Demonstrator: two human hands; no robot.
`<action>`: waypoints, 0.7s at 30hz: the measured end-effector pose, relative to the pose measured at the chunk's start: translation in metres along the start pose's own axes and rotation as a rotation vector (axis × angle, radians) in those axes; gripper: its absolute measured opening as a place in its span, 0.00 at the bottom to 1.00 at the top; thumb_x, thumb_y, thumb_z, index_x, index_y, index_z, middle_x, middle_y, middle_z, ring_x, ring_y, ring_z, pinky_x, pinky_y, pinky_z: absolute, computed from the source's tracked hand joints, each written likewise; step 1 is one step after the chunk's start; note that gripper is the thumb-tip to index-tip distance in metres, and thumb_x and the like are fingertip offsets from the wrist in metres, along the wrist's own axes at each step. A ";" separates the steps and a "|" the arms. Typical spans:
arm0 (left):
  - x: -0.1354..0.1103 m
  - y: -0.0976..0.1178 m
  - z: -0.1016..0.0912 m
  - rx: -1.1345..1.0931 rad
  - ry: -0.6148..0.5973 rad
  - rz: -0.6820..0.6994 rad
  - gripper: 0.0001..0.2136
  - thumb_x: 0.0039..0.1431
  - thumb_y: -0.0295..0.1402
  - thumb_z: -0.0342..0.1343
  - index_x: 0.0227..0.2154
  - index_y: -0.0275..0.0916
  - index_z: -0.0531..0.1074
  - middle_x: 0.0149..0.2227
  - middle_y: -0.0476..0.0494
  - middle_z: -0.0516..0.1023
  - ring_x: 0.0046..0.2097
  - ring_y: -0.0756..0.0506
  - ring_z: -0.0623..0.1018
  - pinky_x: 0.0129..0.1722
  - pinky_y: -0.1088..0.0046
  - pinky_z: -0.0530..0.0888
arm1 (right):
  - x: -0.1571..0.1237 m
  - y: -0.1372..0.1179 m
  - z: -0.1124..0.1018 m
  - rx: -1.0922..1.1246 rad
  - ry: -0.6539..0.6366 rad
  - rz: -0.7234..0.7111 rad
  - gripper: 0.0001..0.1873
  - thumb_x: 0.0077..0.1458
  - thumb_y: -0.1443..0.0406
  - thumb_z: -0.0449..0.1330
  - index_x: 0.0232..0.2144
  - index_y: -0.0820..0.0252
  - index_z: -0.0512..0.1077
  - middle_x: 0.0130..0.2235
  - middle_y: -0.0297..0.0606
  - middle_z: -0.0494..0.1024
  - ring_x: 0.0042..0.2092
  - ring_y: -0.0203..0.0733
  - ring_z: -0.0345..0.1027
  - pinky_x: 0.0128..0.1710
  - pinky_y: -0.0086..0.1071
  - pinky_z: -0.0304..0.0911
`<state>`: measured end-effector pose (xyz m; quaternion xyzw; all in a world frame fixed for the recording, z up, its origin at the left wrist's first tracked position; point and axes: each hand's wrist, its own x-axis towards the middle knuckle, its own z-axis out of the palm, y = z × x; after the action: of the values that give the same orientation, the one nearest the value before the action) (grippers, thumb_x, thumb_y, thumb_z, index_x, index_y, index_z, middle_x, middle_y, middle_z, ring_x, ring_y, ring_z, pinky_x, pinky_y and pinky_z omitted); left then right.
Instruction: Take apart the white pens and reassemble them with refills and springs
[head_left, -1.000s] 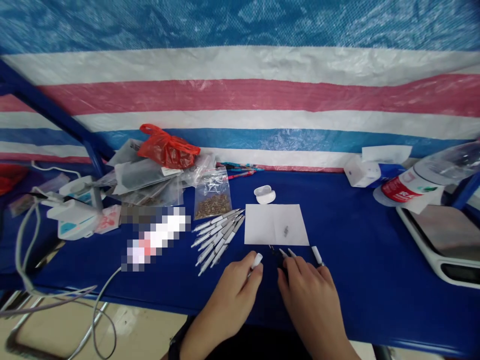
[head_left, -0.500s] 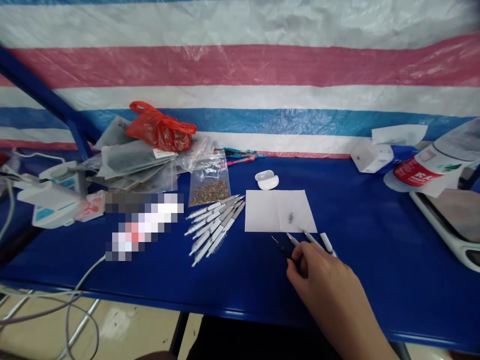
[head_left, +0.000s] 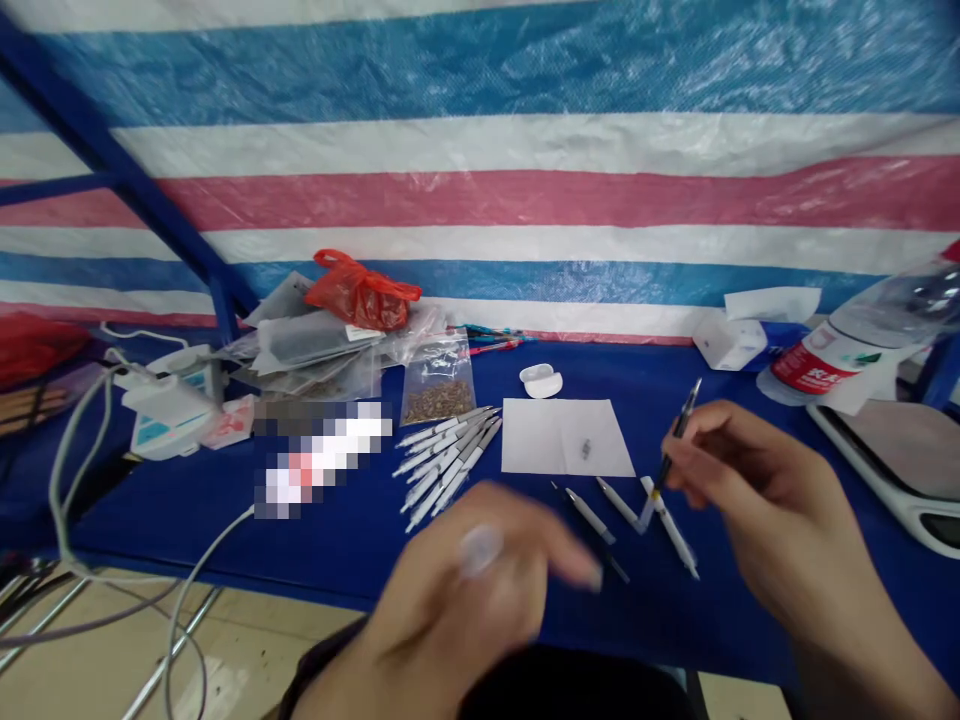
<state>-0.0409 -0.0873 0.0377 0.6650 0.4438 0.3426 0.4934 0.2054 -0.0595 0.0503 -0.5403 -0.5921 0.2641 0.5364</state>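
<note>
My right hand point(head_left: 772, 500) is raised over the blue table point(head_left: 720, 600) and pinches a thin dark pen refill point(head_left: 679, 432), tilted with its tip up. My left hand point(head_left: 465, 600) is blurred by motion low in front; a small pale piece shows at its fingers, and I cannot make out what it is. Between the hands lie three loose white pen parts point(head_left: 630, 515) on the cloth. A white paper sheet point(head_left: 562, 450) with a small spring on it lies just beyond them. A row of several white pens point(head_left: 446, 460) rests to the left.
A bag of small brown parts point(head_left: 439, 385), plastic bags and a red bag point(head_left: 360, 290) sit at the back left. A white earbud case point(head_left: 541, 380), a lying bottle point(head_left: 862, 340), a scale point(head_left: 892, 450) and cables point(head_left: 82, 470) also lie about. A striped tarp hangs behind.
My right hand has lifted off the table with the dark refill. My left hand, out of view half a second ago, has come back in low and is moving.
</note>
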 end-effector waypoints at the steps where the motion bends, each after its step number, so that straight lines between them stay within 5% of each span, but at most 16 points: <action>1: 0.013 0.004 0.004 0.022 -0.068 0.042 0.20 0.70 0.51 0.47 0.46 0.43 0.77 0.22 0.50 0.66 0.23 0.50 0.66 0.23 0.73 0.64 | 0.005 -0.006 0.003 0.114 0.028 -0.049 0.10 0.56 0.60 0.66 0.27 0.56 0.71 0.23 0.30 0.71 0.23 0.34 0.64 0.19 0.26 0.58; 4: 0.040 0.011 0.015 0.093 -0.120 0.110 0.18 0.73 0.47 0.44 0.50 0.44 0.73 0.18 0.58 0.54 0.20 0.52 0.58 0.22 0.74 0.55 | 0.016 -0.021 0.015 0.298 0.064 -0.181 0.09 0.57 0.65 0.65 0.27 0.56 0.70 0.24 0.30 0.72 0.23 0.33 0.64 0.20 0.26 0.59; 10: 0.053 0.012 0.029 0.125 -0.100 0.188 0.13 0.74 0.41 0.45 0.45 0.41 0.71 0.21 0.58 0.59 0.21 0.53 0.60 0.26 0.75 0.59 | 0.022 -0.027 0.028 0.253 0.004 -0.314 0.09 0.58 0.65 0.64 0.27 0.55 0.68 0.23 0.30 0.74 0.21 0.33 0.64 0.19 0.28 0.58; 15: 0.073 0.003 0.022 0.054 -0.152 0.184 0.12 0.74 0.40 0.44 0.42 0.40 0.70 0.24 0.57 0.60 0.24 0.53 0.61 0.27 0.75 0.60 | 0.036 -0.009 0.028 0.239 -0.075 -0.325 0.08 0.59 0.66 0.63 0.29 0.56 0.68 0.25 0.29 0.74 0.23 0.33 0.67 0.22 0.27 0.60; 21: 0.099 -0.015 0.004 0.019 -0.261 0.146 0.14 0.71 0.44 0.46 0.36 0.39 0.67 0.23 0.57 0.58 0.25 0.53 0.60 0.26 0.75 0.58 | 0.049 0.028 0.040 0.202 -0.323 -0.335 0.09 0.60 0.64 0.64 0.28 0.58 0.71 0.29 0.33 0.75 0.28 0.35 0.68 0.29 0.30 0.65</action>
<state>-0.0044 0.0045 0.0235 0.7390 0.3295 0.2841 0.5143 0.1864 0.0041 0.0314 -0.3290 -0.7221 0.3125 0.5223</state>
